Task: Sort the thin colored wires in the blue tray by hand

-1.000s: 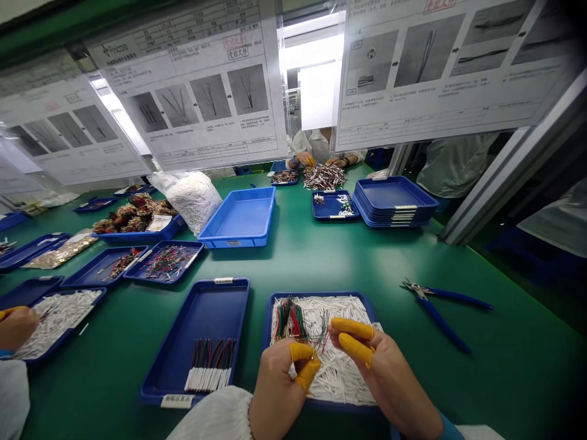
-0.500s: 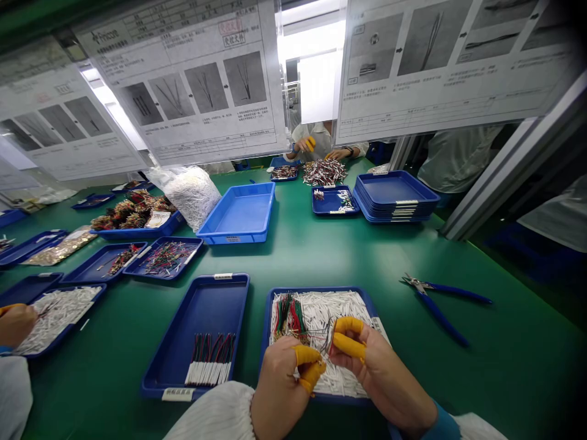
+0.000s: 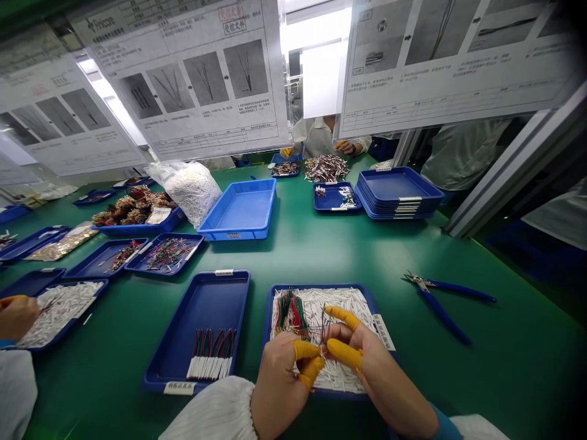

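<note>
R hand [image 3: 367, 360] thumb + index now spread wider vs. moment ago, grip unclear; L hand [image 3: 280, 376] pinches wires [image 3: 323, 319] above near tray [image 3: 316, 286]; strands prob. being separated.

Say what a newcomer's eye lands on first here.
Probably the yellow finger covers on the left hand and right hand, with thin wires between them, over a blue tray of white pieces. Next, likely the printed sheets across the top, and the blue-handled pliers lying open at right.
</note>
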Demonstrator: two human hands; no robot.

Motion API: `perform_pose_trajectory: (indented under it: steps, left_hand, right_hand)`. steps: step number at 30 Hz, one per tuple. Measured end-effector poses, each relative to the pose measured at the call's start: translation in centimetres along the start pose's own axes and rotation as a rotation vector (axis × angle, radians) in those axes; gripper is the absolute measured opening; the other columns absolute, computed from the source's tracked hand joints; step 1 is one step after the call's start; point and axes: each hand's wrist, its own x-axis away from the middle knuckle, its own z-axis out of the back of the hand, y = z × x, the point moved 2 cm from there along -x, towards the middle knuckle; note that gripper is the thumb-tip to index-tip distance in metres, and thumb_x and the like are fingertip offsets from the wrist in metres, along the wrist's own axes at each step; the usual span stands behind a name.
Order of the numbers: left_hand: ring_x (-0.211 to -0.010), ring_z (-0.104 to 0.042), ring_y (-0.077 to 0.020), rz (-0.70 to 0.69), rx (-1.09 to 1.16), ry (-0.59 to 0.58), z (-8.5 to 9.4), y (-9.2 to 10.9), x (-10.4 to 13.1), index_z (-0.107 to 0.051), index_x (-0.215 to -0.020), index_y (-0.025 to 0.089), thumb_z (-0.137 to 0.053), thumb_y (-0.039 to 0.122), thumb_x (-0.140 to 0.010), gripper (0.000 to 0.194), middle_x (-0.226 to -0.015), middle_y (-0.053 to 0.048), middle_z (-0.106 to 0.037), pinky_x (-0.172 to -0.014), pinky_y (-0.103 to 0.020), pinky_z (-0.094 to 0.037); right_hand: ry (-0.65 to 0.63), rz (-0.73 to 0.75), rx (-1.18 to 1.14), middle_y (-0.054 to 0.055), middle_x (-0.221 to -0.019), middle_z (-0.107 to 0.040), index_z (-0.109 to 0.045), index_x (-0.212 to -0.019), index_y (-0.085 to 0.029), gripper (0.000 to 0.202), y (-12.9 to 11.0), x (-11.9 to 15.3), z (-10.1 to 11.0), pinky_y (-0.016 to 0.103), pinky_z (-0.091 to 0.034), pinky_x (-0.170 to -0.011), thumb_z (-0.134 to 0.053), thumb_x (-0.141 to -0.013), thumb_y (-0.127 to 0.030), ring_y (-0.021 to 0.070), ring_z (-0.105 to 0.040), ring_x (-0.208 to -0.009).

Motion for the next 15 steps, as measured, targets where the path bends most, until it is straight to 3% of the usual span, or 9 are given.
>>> perform_pose_trajectory:
  steps: [8,12,15]
  left_hand:
    - [-0.054,-0.052,-0.0150,-0.031,0.004,0.004,-0.1,0.0,0.0,-0.063,-0.063,0.014,-0.061,0.013,-0.071,0.008,-0.056,-0.004,-0.058,-0.051,-0.024,-0.038]
    - [-0.055,-0.051,-0.0147,-0.071,0.017,0.008,-0.3,0.0,0.0,-0.063,-0.065,0.014,-0.060,0.006,-0.068,0.010,-0.056,-0.003,-0.058,-0.052,-0.023,-0.037]
    - [-0.055,-0.050,-0.0148,-0.089,0.009,0.003,-0.5,-0.1,0.1,-0.062,-0.064,0.014,-0.059,0.007,-0.069,0.009,-0.056,-0.003,-0.057,-0.052,-0.024,-0.036]
  right_hand:
    - [-0.042,-0.034,0.079,-0.006,-0.054,-0.055,-0.057,-0.081,-0.020,0.040,0.0,0.1,-0.2,0.025,-0.044,-0.053,-0.076,-0.047,-0.030,0.0119,-0.054,-0.050]
    - [-0.063,-0.115,0.092,-0.005,-0.047,-0.050,-0.059,-0.077,-0.020,0.032,1.0,-0.8,0.1,0.026,-0.043,-0.049,-0.070,-0.056,-0.040,0.0130,-0.052,-0.046]
    - [-0.045,-0.073,0.097,-0.004,-0.052,-0.053,-0.060,-0.084,-0.021,0.038,1.5,-0.4,0.2,0.027,-0.043,-0.050,-0.072,-0.052,-0.037,0.0145,-0.054,-0.050]
